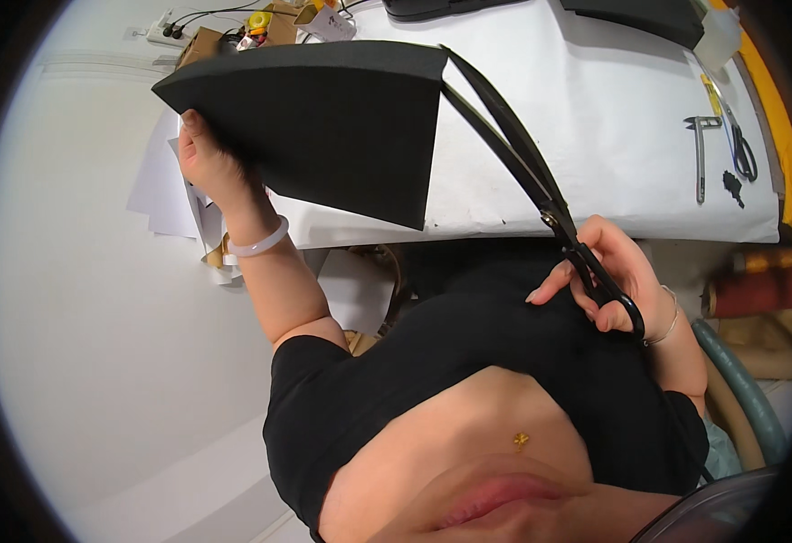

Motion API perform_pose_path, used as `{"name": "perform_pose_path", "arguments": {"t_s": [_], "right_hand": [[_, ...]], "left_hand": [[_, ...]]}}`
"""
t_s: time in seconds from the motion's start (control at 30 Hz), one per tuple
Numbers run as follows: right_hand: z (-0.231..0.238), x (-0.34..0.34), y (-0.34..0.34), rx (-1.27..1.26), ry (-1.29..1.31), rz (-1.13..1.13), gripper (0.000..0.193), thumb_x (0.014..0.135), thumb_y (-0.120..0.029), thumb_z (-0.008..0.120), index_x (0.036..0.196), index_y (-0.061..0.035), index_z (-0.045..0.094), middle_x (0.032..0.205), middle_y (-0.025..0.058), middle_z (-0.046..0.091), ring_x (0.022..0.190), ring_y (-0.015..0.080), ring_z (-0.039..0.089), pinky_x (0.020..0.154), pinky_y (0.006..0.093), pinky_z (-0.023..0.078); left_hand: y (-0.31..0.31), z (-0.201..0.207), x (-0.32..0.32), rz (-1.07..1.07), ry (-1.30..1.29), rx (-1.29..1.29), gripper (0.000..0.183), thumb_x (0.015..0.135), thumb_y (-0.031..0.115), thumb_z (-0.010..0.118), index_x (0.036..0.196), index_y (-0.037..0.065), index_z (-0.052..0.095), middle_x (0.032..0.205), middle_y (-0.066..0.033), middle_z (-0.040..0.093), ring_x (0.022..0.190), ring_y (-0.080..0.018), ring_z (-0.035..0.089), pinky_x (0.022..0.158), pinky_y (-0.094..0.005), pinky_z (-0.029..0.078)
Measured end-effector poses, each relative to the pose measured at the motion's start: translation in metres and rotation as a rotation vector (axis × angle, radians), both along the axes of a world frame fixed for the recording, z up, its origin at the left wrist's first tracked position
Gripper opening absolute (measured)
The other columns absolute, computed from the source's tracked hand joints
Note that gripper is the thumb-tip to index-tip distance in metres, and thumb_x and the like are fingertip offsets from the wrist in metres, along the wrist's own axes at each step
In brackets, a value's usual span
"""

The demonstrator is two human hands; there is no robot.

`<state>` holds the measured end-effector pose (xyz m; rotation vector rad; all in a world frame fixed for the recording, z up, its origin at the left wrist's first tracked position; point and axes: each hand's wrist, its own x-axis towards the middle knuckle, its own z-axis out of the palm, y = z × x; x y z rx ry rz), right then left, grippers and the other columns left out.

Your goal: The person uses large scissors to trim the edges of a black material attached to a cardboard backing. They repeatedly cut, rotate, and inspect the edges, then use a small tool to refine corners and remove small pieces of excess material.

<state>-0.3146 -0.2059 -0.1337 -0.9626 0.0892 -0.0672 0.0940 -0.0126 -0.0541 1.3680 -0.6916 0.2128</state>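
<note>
My left hand [208, 163] grips the left edge of a large black sheet [323, 127], holding it up over the table's near edge. My right hand [615, 281] holds big black scissors [522, 163] by the handles. The blades are apart and straddle the sheet's right edge near its upper corner. A pale bangle sits on my left wrist, a thin bracelet on my right.
A white-covered table [595, 109] lies beyond the sheet. On its right side lie a metal tool [701, 154] and small scissors [739, 149]. A power strip [171, 29], small boxes and dark pieces sit at the far edge. White papers [165, 195] hang off the left.
</note>
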Motion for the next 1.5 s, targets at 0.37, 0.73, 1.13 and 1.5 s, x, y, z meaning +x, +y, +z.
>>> {"name": "perform_pose_path", "arguments": {"t_s": [0.37,0.73,1.13,1.5], "right_hand": [[-0.001,-0.004,-0.010,-0.204,-0.015,0.005,0.061,0.074,-0.032,0.092,0.105,-0.0093,0.045,0.096,0.0111,0.075,0.064,0.0003,0.050,0.058,0.0157,0.037],[0.005,-0.003,-0.007,-0.284,0.021,-0.029,0.056,0.075,-0.019,0.092,0.102,-0.0084,0.044,0.089,0.0105,0.073,0.070,0.0031,0.058,0.058,0.0162,0.039],[0.012,0.002,-0.004,-0.240,0.015,-0.049,0.050,0.077,-0.007,0.088,0.100,-0.0057,0.044,0.083,0.0075,0.068,0.080,0.0099,0.069,0.061,0.0165,0.045],[0.011,0.001,-0.006,-0.207,0.056,-0.045,0.041,0.083,-0.005,0.082,0.099,-0.0040,0.045,0.083,0.0129,0.072,0.080,0.0127,0.071,0.067,0.0201,0.052]], "left_hand": [[0.009,0.016,-0.038,0.070,-0.066,-0.001,0.043,0.100,0.040,0.063,0.101,-0.003,0.063,0.098,-0.0104,0.070,0.087,-0.0172,0.065,0.082,-0.0292,0.053],[0.021,0.018,-0.046,0.149,-0.153,0.039,0.045,0.101,0.043,0.062,0.094,-0.002,0.062,0.090,-0.0072,0.068,0.081,-0.0137,0.061,0.078,-0.0263,0.051],[0.028,0.022,-0.042,0.163,-0.152,0.032,0.045,0.100,0.042,0.063,0.094,-0.002,0.061,0.091,-0.0084,0.069,0.082,-0.0142,0.061,0.079,-0.0266,0.051],[0.033,0.023,-0.040,0.191,-0.160,0.066,0.049,0.102,0.044,0.059,0.100,-0.005,0.062,0.097,-0.0114,0.069,0.088,-0.0179,0.063,0.082,-0.0303,0.051]]}}
